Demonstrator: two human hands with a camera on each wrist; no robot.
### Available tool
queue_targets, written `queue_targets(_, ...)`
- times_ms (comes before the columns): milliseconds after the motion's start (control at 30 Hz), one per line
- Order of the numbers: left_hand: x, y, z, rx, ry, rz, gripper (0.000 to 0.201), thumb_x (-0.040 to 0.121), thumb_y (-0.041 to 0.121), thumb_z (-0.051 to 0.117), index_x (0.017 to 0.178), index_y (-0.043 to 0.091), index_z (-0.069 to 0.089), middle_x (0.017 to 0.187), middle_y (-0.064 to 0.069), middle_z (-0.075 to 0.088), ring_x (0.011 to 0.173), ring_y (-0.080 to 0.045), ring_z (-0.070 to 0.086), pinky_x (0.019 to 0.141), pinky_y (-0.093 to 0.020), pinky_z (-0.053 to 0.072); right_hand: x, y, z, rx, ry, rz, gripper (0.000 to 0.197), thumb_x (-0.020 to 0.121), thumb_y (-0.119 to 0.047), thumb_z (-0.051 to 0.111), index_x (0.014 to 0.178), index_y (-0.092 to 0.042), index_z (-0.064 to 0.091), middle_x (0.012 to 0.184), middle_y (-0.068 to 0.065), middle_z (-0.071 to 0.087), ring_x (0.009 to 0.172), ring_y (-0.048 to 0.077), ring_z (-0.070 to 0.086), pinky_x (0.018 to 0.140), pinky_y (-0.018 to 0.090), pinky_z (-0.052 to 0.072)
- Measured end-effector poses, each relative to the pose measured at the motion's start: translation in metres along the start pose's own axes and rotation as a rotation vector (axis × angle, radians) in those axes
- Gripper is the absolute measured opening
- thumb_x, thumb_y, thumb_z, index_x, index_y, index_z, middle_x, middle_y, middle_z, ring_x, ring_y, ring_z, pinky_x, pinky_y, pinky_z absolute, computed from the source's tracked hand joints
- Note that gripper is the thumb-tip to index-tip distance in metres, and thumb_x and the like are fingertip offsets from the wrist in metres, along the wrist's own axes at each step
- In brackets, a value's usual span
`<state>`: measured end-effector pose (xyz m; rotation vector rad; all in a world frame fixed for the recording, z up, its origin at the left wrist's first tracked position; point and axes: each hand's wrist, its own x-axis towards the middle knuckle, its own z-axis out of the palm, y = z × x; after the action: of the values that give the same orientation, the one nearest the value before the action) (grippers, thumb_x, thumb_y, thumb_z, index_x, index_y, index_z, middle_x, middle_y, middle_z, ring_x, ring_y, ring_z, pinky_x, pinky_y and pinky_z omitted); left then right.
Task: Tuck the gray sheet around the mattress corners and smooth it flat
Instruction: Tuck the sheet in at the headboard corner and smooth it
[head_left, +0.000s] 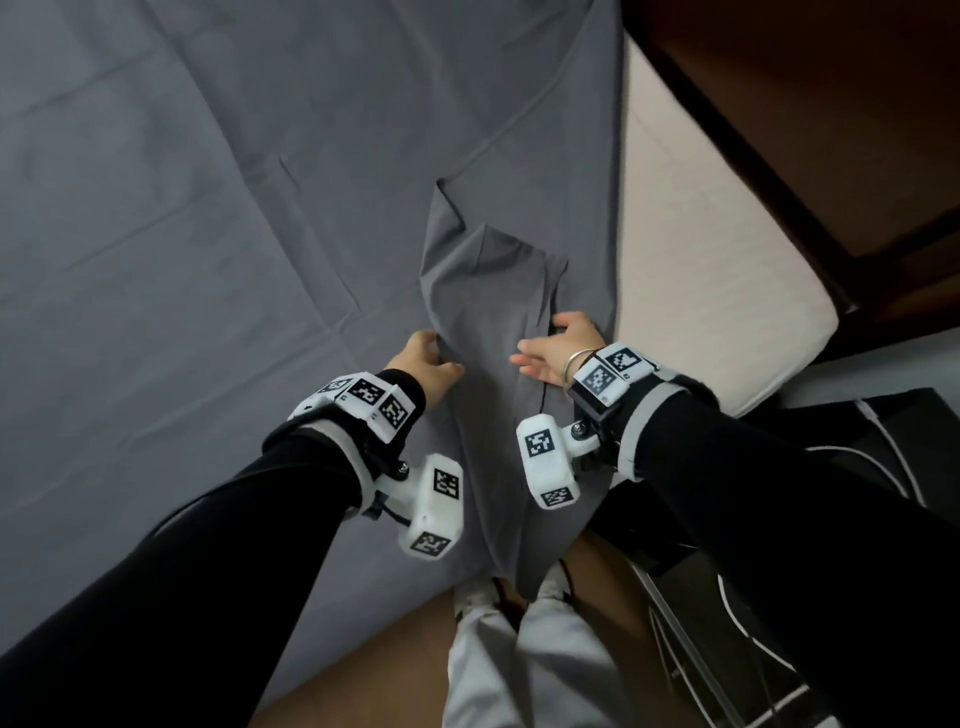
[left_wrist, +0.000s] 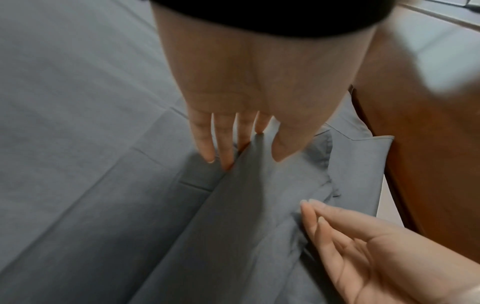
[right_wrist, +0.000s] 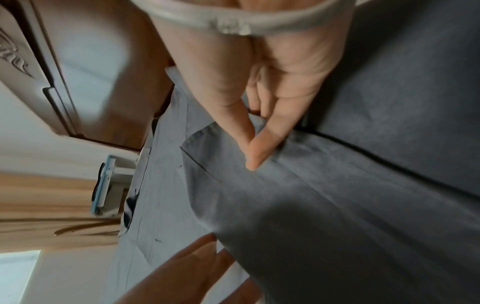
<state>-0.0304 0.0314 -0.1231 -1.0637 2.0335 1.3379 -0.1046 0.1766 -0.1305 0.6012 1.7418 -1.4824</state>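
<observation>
The gray sheet lies spread over the mattress, creased in places. At the near right corner a loose flap of it is bunched up and hangs over the bed edge. To the flap's right the cream mattress is bare. My left hand holds the flap's left fold, the ridge of cloth running between thumb and fingers. My right hand is at the flap's right side, its fingers curled into a fold. In the right wrist view its thumb and a finger meet on the hem.
A dark wooden bed frame runs along the far right of the mattress. A black object with white cables stands by the bed at the right. My legs in light trousers stand on the brown floor at the corner.
</observation>
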Motion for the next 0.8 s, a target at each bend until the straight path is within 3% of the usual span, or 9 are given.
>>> queue_targets(100, 0.007, 0.006, 0.005, -0.088, 0.015, 0.005, 0.056, 0.09, 0.014, 0.057, 0.14, 0.013, 0.033, 0.131, -0.013, 0.056, 0.098, -0.033, 0.063, 0.076, -0.036, 0.051, 0.004, -0.001, -0.003, -0.041, 0.041, -0.02, 0.044, 0.087, 0.001, 0.062, 0.126, -0.002, 0.043, 0.09, 0.014, 0.056, 0.053, 0.012, 0.058, 0.041, 0.019, 0.052)
queue_targets(167, 0.007, 0.011, 0.009, -0.132, 0.001, 0.015, 0.056, 0.091, 0.013, 0.056, 0.141, 0.011, 0.031, 0.12, -0.015, 0.058, 0.071, -0.025, 0.057, 0.059, -0.029, 0.045, 0.002, -0.002, -0.012, -0.126, 0.091, -0.073, 0.042, 0.081, -0.011, 0.071, 0.117, -0.005, 0.05, 0.098, 0.01, 0.054, 0.069, 0.014, 0.056, 0.044, 0.021, 0.054)
queue_targets(233, 0.006, 0.019, 0.017, -0.13, -0.016, 0.041, 0.056, 0.092, 0.014, 0.054, 0.142, 0.011, 0.029, 0.108, -0.007, 0.056, 0.062, -0.015, 0.053, 0.055, -0.027, 0.041, -0.004, -0.004, -0.028, -0.169, 0.121, -0.114, 0.039, 0.077, -0.017, 0.075, 0.109, -0.007, 0.055, 0.104, 0.006, 0.055, 0.086, 0.018, 0.057, 0.049, 0.024, 0.054)
queue_targets(333, -0.004, 0.042, 0.033, -0.107, -0.048, 0.091, 0.055, 0.093, 0.017, 0.053, 0.143, 0.013, 0.03, 0.11, -0.003, 0.056, 0.067, -0.014, 0.057, 0.061, -0.027, 0.045, -0.018, -0.008, -0.059, -0.223, 0.245, -0.216, 0.029, 0.075, -0.017, 0.076, 0.097, -0.006, 0.062, 0.094, 0.007, 0.062, 0.084, 0.025, 0.06, 0.058, 0.029, 0.051)
queue_targets(433, -0.017, 0.072, 0.056, -0.049, -0.102, 0.146, 0.056, 0.092, 0.019, 0.055, 0.143, 0.015, 0.031, 0.129, -0.006, 0.058, 0.099, -0.027, 0.063, 0.087, -0.036, 0.049, -0.035, -0.014, -0.103, -0.254, 0.441, -0.295, 0.017, 0.075, -0.017, 0.07, 0.079, -0.002, 0.063, 0.077, 0.009, 0.063, 0.08, 0.032, 0.062, 0.07, 0.036, 0.052)
queue_targets(533, -0.03, 0.099, 0.089, -0.016, -0.177, 0.195, 0.056, 0.093, 0.018, 0.054, 0.144, 0.017, 0.031, 0.136, -0.007, 0.054, 0.114, -0.029, 0.059, 0.094, -0.037, 0.046, -0.055, -0.015, -0.152, -0.194, 0.626, -0.311, 0.018, 0.077, -0.021, 0.063, 0.066, -0.008, 0.056, 0.068, 0.011, 0.059, 0.072, 0.041, 0.063, 0.072, 0.047, 0.057)
queue_targets(633, -0.045, 0.118, 0.126, 0.028, -0.236, 0.233, 0.056, 0.093, 0.016, 0.054, 0.144, 0.016, 0.031, 0.137, -0.008, 0.052, 0.121, -0.032, 0.055, 0.089, -0.036, 0.046, -0.073, -0.008, -0.208, -0.177, 0.794, -0.296, 0.021, 0.083, -0.023, 0.058, 0.07, -0.008, 0.053, 0.059, 0.008, 0.056, 0.05, 0.023, 0.059, 0.066, 0.034, 0.052)
queue_targets(700, -0.052, 0.126, 0.151, 0.072, -0.263, 0.259, 0.056, 0.092, 0.016, 0.055, 0.143, 0.016, 0.033, 0.138, -0.01, 0.052, 0.122, -0.032, 0.054, 0.095, -0.039, 0.046, -0.082, 0.0, -0.243, -0.143, 0.898, -0.264, 0.023, 0.086, -0.023, 0.056, 0.069, -0.009, 0.05, 0.054, 0.003, 0.053, 0.034, 0.007, 0.051, 0.059, 0.027, 0.044)
queue_targets(800, -0.057, 0.134, 0.183, 0.161, -0.302, 0.296, 0.055, 0.092, 0.018, 0.054, 0.143, 0.019, 0.033, 0.139, -0.002, 0.051, 0.125, -0.026, 0.051, 0.095, -0.038, 0.046, -0.09, 0.019, -0.286, -0.021, 0.978, -0.24, 0.025, 0.086, -0.023, 0.059, 0.083, 0.002, 0.056, 0.072, 0.013, 0.066, 0.028, 0.003, 0.051, 0.052, 0.036, 0.05)
